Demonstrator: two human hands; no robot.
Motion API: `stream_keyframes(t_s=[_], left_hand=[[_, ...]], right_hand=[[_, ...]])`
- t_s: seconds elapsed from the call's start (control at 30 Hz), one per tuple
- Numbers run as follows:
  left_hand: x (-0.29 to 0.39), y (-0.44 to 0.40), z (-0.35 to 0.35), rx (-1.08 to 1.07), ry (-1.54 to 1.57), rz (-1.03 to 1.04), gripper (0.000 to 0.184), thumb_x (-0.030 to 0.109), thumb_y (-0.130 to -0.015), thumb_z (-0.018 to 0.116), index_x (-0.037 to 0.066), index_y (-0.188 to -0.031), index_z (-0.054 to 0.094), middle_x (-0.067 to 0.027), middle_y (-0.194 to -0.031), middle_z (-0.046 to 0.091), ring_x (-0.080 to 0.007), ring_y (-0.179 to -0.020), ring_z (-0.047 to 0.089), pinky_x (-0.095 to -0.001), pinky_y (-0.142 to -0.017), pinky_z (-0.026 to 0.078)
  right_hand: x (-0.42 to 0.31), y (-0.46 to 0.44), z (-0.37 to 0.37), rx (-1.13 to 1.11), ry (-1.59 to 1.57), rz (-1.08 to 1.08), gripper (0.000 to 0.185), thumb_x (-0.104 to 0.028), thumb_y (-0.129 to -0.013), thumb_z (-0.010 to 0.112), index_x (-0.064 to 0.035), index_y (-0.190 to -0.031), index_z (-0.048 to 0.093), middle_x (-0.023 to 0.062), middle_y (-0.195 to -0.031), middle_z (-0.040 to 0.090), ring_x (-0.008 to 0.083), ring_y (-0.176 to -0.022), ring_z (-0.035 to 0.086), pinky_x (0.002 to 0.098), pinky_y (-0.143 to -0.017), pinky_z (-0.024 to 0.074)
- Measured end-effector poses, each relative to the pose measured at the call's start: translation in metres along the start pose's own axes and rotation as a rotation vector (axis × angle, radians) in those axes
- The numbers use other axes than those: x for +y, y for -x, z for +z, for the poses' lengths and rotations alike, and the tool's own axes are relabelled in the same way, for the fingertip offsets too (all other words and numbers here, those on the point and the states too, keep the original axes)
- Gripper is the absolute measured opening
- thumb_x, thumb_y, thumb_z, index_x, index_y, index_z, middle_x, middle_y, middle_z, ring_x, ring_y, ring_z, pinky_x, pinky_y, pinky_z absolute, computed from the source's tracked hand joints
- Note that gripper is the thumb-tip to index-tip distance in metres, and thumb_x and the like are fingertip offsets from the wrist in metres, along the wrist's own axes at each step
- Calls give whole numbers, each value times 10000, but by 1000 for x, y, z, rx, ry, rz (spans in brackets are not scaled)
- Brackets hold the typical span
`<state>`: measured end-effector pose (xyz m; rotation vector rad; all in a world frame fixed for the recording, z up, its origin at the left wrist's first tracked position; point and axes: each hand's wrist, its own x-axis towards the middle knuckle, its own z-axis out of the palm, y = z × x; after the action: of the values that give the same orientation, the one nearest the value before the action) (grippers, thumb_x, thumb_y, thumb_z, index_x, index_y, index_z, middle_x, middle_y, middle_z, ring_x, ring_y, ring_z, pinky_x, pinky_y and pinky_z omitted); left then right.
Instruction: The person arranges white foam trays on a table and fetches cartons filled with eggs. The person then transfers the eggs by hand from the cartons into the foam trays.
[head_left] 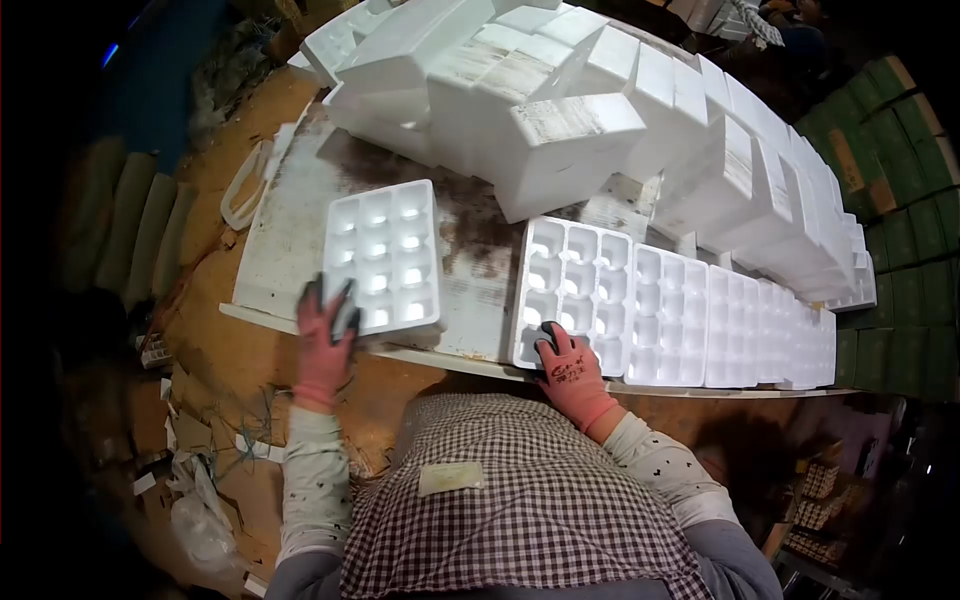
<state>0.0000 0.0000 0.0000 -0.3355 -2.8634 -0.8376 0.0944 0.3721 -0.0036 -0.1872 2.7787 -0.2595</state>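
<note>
A white foam tray (383, 262) with rows of square hollows lies on the left part of the table. At its lower left corner is my left hand (327, 345), in a red glove with black fingertips, its fingers curled about the edge. To the right stands a row of similar trays set side by side. My right hand (574, 378), gloved alike, grips the near edge of the leftmost foam tray in that row (572, 300), with dark fingertips over its front hollows. The undersides of both held edges are hidden.
White foam blocks (575, 130) are piled across the back of the table (290, 255), whose top is stained brown. Green stacked crates (900, 240) stand at the right. A clear plastic bag (200, 520) lies on the floor at the lower left.
</note>
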Motion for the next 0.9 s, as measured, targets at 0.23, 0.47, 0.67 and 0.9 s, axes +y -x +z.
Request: stream_keyframes(t_s=[0.23,0.47,0.67,0.9], left_hand=[[79,2,64,-361,-51,354,381,354,-720,777,133,-1016,687,-229,-1431,426,-425,-1339,370,-520,-1148,249],[69,-10,46,-423,19,391,365,306,-690,791,103,-973,682,-225,-1369,471,-385,-1319,409,-511,-1153,262],[59,0,49,-413,81,382,559,441,-763,736,175,-1236,599,-216,-1452,408,-378,-1367,358,-520,-1174,204],[-43,-49,-16,174,595,-40,420,87,-916,608,17,-1324,540,-164,-1364,533,-301,-1258,507,-365,-1074,386]], right_hand=[[30,-33,-134,548,5,-163,651,-400,-743,766,-107,-1291,569,108,-1299,553,331,-1111,513,416,-965,386],[80,-153,-220,602,292,-300,822,-359,-615,860,-90,-1308,509,147,-1514,365,399,-1402,308,536,-1178,191],[44,-83,-281,418,378,-607,626,-243,-477,882,-76,-1003,586,113,-1064,573,349,-1031,541,448,-1000,416],[-123,-30,-229,519,-414,-770,529,-205,-668,815,-50,-1146,650,161,-1016,674,304,-862,661,368,-707,538]])
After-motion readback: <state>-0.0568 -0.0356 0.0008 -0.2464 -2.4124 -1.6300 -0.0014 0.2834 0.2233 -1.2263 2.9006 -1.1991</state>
